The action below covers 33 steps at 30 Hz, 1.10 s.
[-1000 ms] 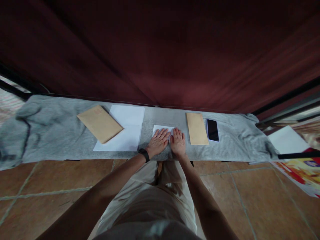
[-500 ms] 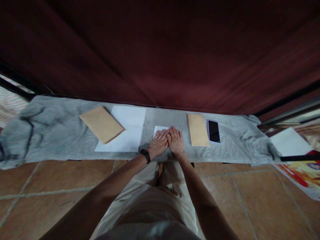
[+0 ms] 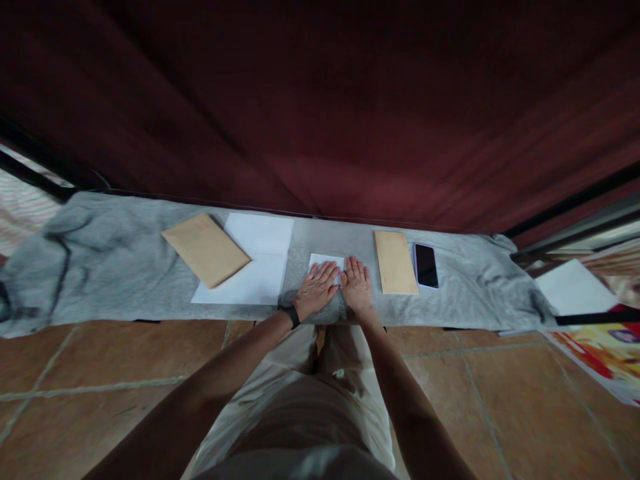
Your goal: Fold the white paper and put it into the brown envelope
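Note:
A small white piece of paper (image 3: 327, 259), seemingly folded, lies on the grey cloth in front of me, partly hidden under my hands. My left hand (image 3: 317, 290) rests flat on its left part, fingers stretched out, with a dark band on the wrist. Flat at the paper's right edge lies my right hand (image 3: 357, 285), its fingers also extended. To the left are larger white sheets (image 3: 260, 277), and a stack of brown envelopes (image 3: 206, 250) overlaps them at an angle. A single-looking brown envelope (image 3: 396, 262) lies right of my right hand.
A phone (image 3: 426, 265) with a dark screen lies beside the right envelope. Grey cloth (image 3: 125, 267) covers the narrow bench, rumpled at both ends. A dark red curtain (image 3: 320, 133) hangs behind it. At far right are a white sheet (image 3: 577, 288) and a colourful printed package (image 3: 605, 350).
My right hand has slid slightly to the right, away from my left hand, so a gap shows between them and more of the small paper is visible. The left hand stays nearly in place.

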Motion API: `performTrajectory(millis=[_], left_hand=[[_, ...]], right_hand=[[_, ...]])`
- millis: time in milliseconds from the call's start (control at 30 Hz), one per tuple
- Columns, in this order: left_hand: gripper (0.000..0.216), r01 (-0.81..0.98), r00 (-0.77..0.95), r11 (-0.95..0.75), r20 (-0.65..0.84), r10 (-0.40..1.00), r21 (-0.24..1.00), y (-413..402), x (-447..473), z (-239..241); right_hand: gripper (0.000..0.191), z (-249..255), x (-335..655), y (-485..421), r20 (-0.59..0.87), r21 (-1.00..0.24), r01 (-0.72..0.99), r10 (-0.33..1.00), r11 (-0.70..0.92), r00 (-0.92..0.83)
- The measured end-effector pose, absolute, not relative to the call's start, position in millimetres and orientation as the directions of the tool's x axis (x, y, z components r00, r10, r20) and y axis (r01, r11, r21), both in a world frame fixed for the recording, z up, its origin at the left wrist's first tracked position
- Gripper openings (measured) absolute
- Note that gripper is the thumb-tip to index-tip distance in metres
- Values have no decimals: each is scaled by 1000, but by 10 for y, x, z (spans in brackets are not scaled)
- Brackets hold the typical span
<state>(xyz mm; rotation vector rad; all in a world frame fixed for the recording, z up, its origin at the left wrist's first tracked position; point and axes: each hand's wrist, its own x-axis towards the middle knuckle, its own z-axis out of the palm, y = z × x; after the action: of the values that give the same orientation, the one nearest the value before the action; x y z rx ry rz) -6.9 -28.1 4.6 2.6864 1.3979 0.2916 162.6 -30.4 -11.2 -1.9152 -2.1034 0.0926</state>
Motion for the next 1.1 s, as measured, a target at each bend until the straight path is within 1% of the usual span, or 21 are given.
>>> performTrajectory(millis=[200,400,633,833,900,967,1033,1100], left_hand=[[61,804,556,-572,133,820,161,-297,-144,25],[63,839,508,-524,136,851,148,-335,-242,35],[67,869,448,-470,159,880,153,-372,-389,22],[64,900,368,-396,168,914,181,-428,-485,14],[60,896,347,-382,178,921,228,-434,-508,2],[56,879,310,-354,180,933,319,-416,-513,-16],[53,839,250,-297,161,955,457,-371,-492,-30],[52,761,160,-198,116,980,618,-307,-452,-30]], right_hand=[[56,-146,1676,-339,197,-252,963,979,95,-44],[55,-161,1717,-375,234,-254,963,972,92,-31],[55,-145,1764,-432,211,-241,969,977,57,-5],[54,-113,1823,-489,257,-305,951,966,45,36],[53,-108,1797,-531,282,-324,941,959,99,-4],[52,-116,1724,-585,292,-321,925,950,204,-108],[52,-133,1619,-639,282,-308,904,936,296,-211],[53,-147,1517,-676,264,-297,898,932,324,-249]])
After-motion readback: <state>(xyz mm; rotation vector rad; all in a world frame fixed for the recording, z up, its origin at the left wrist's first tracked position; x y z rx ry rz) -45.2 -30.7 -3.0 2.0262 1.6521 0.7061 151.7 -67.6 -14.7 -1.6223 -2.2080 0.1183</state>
